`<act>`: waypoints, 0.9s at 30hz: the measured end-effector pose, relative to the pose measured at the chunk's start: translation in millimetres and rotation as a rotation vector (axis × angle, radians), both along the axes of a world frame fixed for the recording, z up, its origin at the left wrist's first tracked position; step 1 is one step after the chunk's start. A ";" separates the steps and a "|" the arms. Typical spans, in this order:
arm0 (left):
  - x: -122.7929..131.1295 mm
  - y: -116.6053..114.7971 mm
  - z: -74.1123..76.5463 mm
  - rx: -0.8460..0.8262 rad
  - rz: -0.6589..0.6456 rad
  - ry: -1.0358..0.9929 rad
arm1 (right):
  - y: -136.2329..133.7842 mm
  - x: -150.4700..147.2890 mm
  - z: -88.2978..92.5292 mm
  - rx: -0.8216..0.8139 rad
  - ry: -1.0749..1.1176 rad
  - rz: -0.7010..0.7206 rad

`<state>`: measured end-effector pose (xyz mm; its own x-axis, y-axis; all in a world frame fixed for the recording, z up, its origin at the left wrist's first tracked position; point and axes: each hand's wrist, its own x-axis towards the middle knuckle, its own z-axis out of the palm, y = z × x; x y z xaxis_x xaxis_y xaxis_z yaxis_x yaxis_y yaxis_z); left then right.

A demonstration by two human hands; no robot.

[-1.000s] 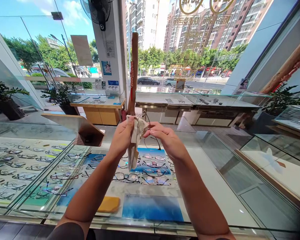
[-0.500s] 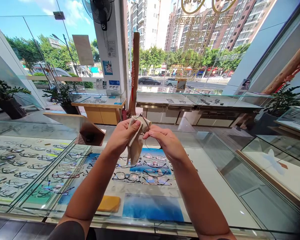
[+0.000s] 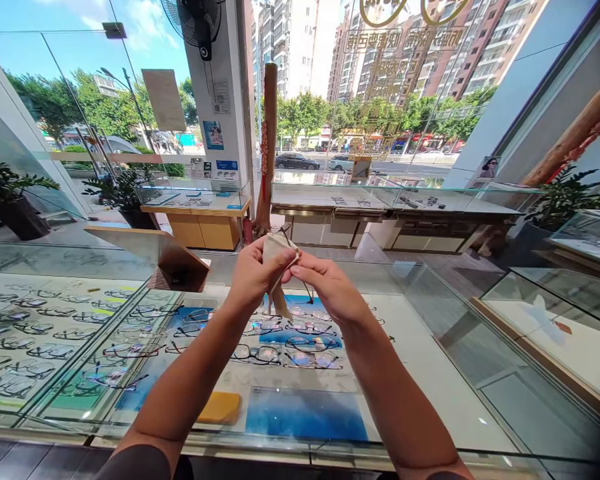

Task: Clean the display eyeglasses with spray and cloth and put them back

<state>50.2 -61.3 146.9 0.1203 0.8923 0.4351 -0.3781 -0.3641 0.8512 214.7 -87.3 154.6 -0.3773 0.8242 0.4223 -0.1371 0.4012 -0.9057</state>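
Above the glass counter, my left hand [image 3: 254, 272] is closed around a beige cloth [image 3: 279, 250], thumb pressed on top and one end hanging below. A pair of thin dark-framed eyeglasses is mostly hidden inside the cloth; a dark temple arm [image 3: 310, 293] hangs under my right fingers. My right hand [image 3: 330, 280] meets the left at the cloth's edge, its thumb and forefinger pinched on the eyeglasses' frame. The lenses are covered, so I cannot tell which one the cloth touches.
Under the glass top [image 3: 430, 373] lie several rows of eyeglasses [image 3: 257, 353], a blue sheet [image 3: 305, 415] and a yellow case [image 3: 220, 407]. A wooden-framed mirror [image 3: 180, 263] stands on the left of the counter. More display cases [image 3: 330, 193] line the window.
My left thumb has slid to the right over the cloth, toward my right fingers. The cloth is bunched differently and its hanging end has shifted to the right.
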 end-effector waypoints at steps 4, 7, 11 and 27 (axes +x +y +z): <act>5.6 0.3 -5.5 0.005 0.102 -0.045 | -1.6 -1.4 -0.2 0.016 -0.050 0.034; 7.2 -1.1 -6.1 0.004 0.166 -0.051 | -3.0 -4.7 -0.3 0.039 -0.074 0.082; -2.3 -1.2 0.2 -0.005 0.079 0.016 | -4.0 -5.5 0.6 0.035 -0.066 0.096; -18.9 -4.5 15.1 0.073 -0.199 0.127 | -8.4 0.6 5.4 -0.089 0.069 0.074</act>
